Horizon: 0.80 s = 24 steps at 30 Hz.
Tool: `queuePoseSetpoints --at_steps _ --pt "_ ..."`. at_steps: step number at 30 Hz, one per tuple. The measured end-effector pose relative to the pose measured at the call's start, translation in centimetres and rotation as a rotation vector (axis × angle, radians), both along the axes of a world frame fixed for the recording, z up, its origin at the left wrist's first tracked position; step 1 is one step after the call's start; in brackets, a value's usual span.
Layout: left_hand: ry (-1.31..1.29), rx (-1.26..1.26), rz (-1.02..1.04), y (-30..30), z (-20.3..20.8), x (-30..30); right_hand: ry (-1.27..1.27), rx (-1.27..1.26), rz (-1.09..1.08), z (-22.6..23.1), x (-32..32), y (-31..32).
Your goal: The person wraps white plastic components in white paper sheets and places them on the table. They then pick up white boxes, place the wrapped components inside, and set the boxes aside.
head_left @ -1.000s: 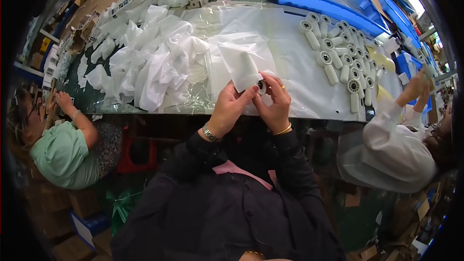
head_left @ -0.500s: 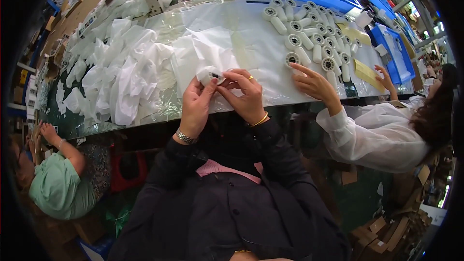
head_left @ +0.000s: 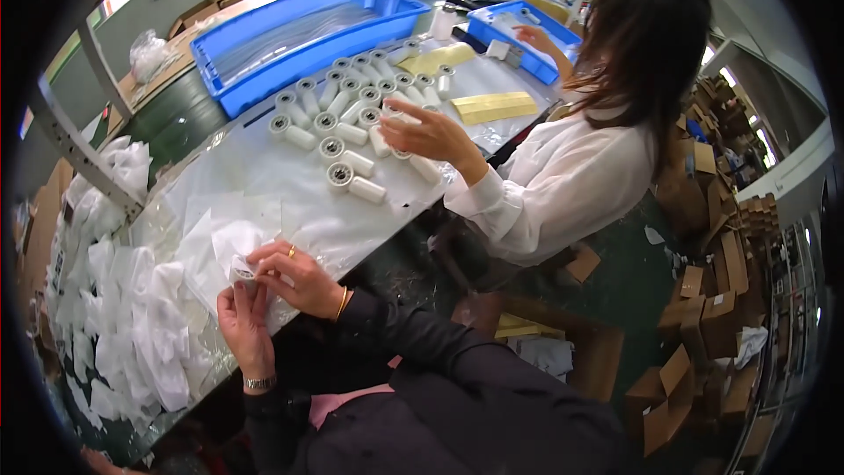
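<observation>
At the table's near edge, my left hand is closed around a small white part with a round, dark-patterned end. The thumb and fingers of my right hand pinch at this part from the right. Thin white paper sheets lie flat just beyond both hands, and a piece of white paper seems to stand up behind the part. Left of my hands spreads a heap of crumpled white paper wraps; what is inside them is hidden.
Several white round-headed parts with handles stand and lie on the plastic-covered table. A co-worker's hand reaches over them from the right. Beyond are yellow sheets, a large blue tray and a metal post.
The view has turned to the right, so the table and my hands now appear further left. Both hands stay on the white part. The co-worker's hand has lifted away from the nearest parts.
</observation>
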<state>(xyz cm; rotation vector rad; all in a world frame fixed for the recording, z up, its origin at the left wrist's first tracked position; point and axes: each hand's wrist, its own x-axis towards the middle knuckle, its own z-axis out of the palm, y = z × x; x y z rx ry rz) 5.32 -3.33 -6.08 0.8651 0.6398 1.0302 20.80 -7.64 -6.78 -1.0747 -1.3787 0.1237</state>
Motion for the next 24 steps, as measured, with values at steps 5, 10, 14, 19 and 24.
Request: queuePoseSetpoints --at_steps 5,10,14,19,24 --pt "0.031 0.094 -0.077 1.0 -1.1 -0.4 0.110 0.014 0.021 -0.2 0.0 -0.1" --pt "0.094 0.106 -0.123 1.0 -0.3 0.3 0.107 0.027 -0.024 0.2 0.1 -0.1" --pt "0.212 0.146 -0.101 0.8 0.2 1.0 0.016 0.089 -0.060 0.8 0.1 -0.3" --pt "0.330 0.300 -0.069 1.0 1.3 0.8 0.013 0.167 -0.127 0.7 0.3 -0.6" --pt "0.474 0.382 -0.060 1.1 2.4 0.0 -0.005 0.180 -0.113 0.3 -1.0 -0.9"
